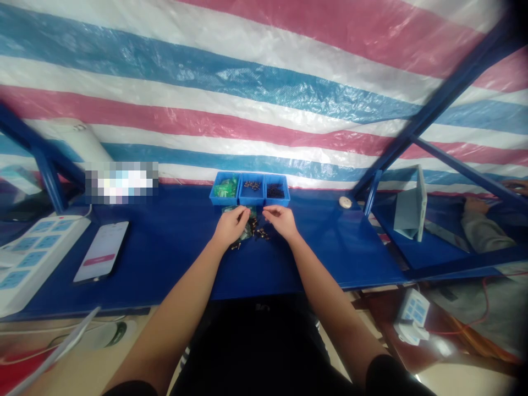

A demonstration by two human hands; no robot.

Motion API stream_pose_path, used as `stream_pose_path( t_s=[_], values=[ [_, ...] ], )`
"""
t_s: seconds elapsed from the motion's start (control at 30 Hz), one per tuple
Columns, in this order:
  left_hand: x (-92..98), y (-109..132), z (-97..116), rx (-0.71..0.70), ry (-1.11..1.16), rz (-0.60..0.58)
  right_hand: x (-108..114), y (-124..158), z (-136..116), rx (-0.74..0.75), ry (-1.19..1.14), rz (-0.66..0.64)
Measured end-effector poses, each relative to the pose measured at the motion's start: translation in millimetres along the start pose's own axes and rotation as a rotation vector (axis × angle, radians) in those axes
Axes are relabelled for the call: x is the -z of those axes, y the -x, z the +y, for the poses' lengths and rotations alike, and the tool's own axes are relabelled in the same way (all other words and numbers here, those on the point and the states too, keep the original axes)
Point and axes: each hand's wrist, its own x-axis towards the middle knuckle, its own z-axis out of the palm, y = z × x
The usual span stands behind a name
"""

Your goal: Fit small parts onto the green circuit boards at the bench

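Note:
My left hand [232,224] is closed in a pinch, with something reddish and tiny at its fingertips that I cannot make out. Facing it, a short gap away, my right hand [282,220] also pinches, and what it holds is too small to tell. Small brass-and-black parts [262,234], looking like screws, lie loose on the table below the hands. A dark greenish plastic bag [248,231] lies partly beneath my left hand. Just beyond stand three joined blue bins: one with a green plastic bag [226,187], one with small metal parts [251,185], one with dark small pieces [275,191].
On the blue table [173,242], a phone [102,251] and a white power strip [41,258] lie at left. A round whitish object [345,203] sits at right, near a blue metal frame [396,132]. Beyond it are a propped tablet [412,209] and another person's sleeve [487,231].

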Motion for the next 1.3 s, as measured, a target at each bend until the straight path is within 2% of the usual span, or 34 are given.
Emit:
stream_pose_path(
  t_s=[0.13,0.23,0.33,0.47,0.73,0.93,1.07,1.13,1.2,1.23,1.3],
  values=[
    [-1.9,0.0,-1.6,0.005,-0.009,-0.006,-0.9,-20.4,6.6,-0.020,-0.227,0.136],
    [-2.4,0.3,-2.1,0.010,-0.008,-0.003,-1.7,-27.6,7.1,-0.017,-0.464,0.109],
    [-2.0,0.3,-2.0,0.005,-0.002,-0.004,0.5,-27.6,6.1,0.012,-0.580,0.087],
    [-2.1,0.4,-1.9,0.002,-0.002,-0.022,2.2,-26.1,5.6,0.082,-0.588,0.124],
    [-2.1,0.5,-1.9,0.004,-0.009,-0.020,3.9,-26.5,1.3,0.125,-0.534,0.185],
    [-2.3,0.6,-2.1,0.003,-0.011,-0.019,7.3,-21.2,-8.3,0.130,-0.290,0.197],
    [-2.0,0.5,-1.8,-0.001,-0.017,-0.019,9.9,-15.9,-10.1,0.240,-0.085,0.179],
    [-1.5,0.4,-1.6,-0.004,-0.017,-0.018,16.8,-14.3,-7.4,0.258,0.061,0.228],
    [-0.9,0.4,-1.3,-0.004,-0.013,-0.012,28.0,-13.2,-3.6,0.213,0.238,0.241],
    [-0.7,0.3,-1.2,-0.005,-0.012,-0.011,34.5,-12.7,-2.0,0.167,0.334,0.184],
    [-0.5,0.3,-1.0,-0.007,-0.012,-0.012,46.9,-11.1,-0.6,0.081,0.516,-0.018]
  ],
)
